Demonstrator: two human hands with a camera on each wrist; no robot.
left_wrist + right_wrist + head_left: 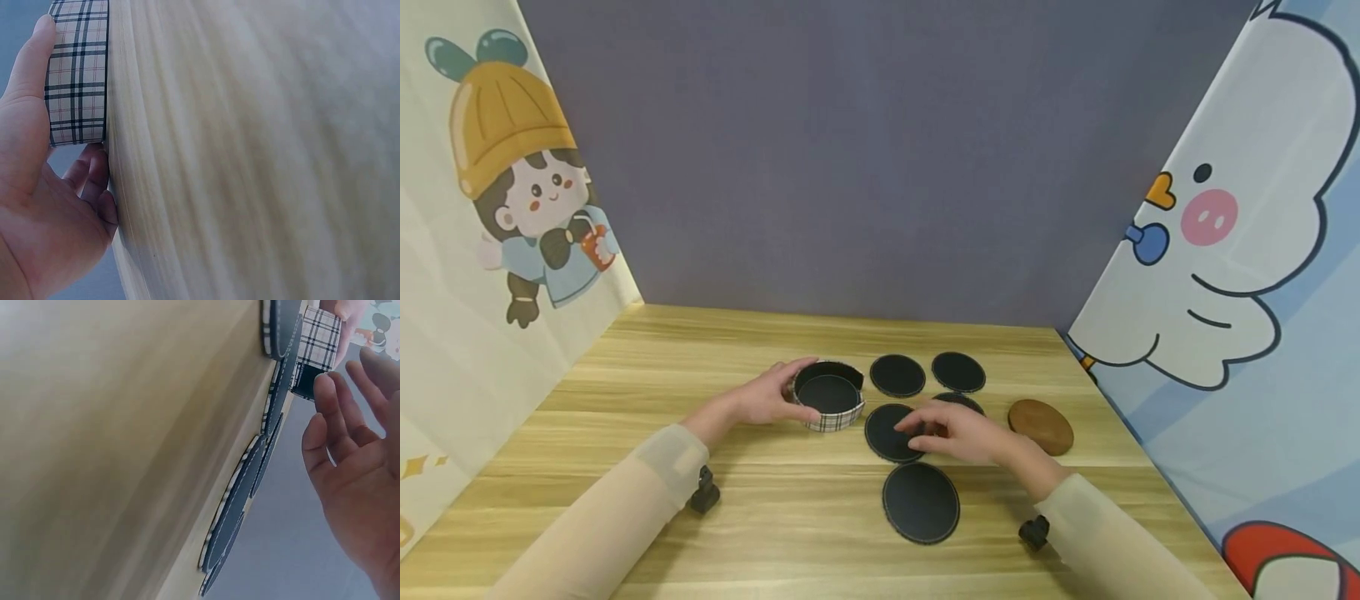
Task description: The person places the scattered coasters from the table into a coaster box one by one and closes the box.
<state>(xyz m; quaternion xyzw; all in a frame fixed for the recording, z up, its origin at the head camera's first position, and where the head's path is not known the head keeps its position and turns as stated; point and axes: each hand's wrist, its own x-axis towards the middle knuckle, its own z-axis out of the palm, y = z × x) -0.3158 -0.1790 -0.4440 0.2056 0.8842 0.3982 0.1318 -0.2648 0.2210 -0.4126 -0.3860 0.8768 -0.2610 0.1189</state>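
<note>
My left hand (pixel 772 396) grips the side of a round plaid coaster holder (pixel 835 422), thumb on the near side and fingers around the back. The holder stands upright on the table, with a notch on its right side; its inside is black, and I cannot tell whether a coaster lies in it. The plaid wall of the holder (pixel 78 75) fills the palm side in the left wrist view. Over a round black coaster (pixel 886 435) hovers my right hand (pixel 958 429), fingers loosely bent and holding nothing. Its thumb and fingertips are apart in the right wrist view.
More black coasters lie flat around it: one near the front (pixel 921 502), two behind, and one partly hidden by the right hand. A brown round disc (pixel 1041 427) lies at the right. Printed cloth walls flank the wooden table (pixel 775 533); a grey one stands behind.
</note>
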